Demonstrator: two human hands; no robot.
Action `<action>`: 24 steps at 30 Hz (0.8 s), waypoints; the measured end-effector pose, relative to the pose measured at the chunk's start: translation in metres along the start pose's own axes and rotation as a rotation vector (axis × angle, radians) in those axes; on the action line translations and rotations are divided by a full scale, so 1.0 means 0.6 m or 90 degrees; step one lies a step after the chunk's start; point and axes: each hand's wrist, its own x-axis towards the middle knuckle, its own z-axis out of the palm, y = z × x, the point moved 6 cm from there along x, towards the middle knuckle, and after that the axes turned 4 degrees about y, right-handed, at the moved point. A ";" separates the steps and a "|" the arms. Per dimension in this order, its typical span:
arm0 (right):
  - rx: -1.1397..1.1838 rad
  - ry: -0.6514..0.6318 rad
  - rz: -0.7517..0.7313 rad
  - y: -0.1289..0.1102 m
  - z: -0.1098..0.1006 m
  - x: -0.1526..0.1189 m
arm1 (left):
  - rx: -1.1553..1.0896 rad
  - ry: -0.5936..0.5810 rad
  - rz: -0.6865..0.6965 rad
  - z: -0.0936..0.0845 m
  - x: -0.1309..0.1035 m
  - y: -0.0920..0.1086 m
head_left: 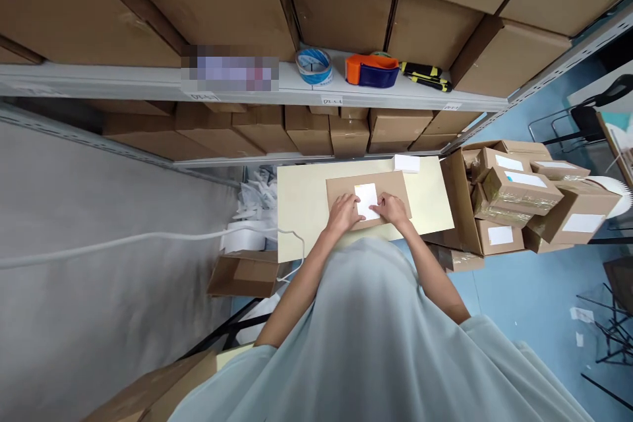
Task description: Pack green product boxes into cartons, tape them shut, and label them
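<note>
A blank-looking white label (366, 200) lies over a flat brown cardboard package (393, 186) on the cream tabletop (301, 211). My left hand (343, 213) has its fingers bent on the label's left edge, with the thumb along the bottom. At the lower right edge, my right hand (390, 208) pinches the label between thumb and fingers. Both hands rest against the package too. Whether the label is stuck down, I cannot tell. Behind the package sits a small stack of white labels (406, 163).
A large carton (459, 211) of packed, labelled boxes stands right of the table. On the shelf above are blue-and-white tape (314, 66), an orange-and-navy tape dispenser (372, 70) and black-and-yellow cutters (428, 77). A white cable (163, 236) crosses from the left.
</note>
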 end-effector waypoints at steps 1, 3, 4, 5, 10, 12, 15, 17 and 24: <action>0.009 0.019 0.022 -0.002 0.001 0.005 | -0.015 -0.011 -0.001 -0.001 0.006 -0.001; 0.025 0.054 0.034 -0.009 -0.001 0.008 | -0.038 -0.026 0.007 -0.008 0.015 0.000; 0.033 0.064 0.026 -0.012 -0.003 0.005 | -0.045 -0.028 0.015 -0.013 0.016 0.001; 0.042 0.070 0.013 -0.012 -0.006 0.000 | -0.051 -0.025 0.021 -0.020 0.013 0.000; 0.096 0.160 -0.026 0.056 -0.043 -0.055 | -0.087 0.080 -0.013 -0.049 -0.050 -0.043; 0.197 0.263 0.020 0.113 -0.061 -0.079 | -0.174 0.205 -0.125 -0.061 -0.089 -0.089; 0.354 0.244 0.112 0.175 -0.046 -0.099 | -0.293 0.188 -0.281 -0.038 -0.135 -0.141; 0.430 0.154 0.113 0.177 -0.023 -0.103 | -0.368 0.081 -0.306 -0.013 -0.150 -0.146; 0.469 0.104 0.014 0.110 -0.030 -0.093 | -0.423 0.065 -0.263 -0.049 -0.139 -0.135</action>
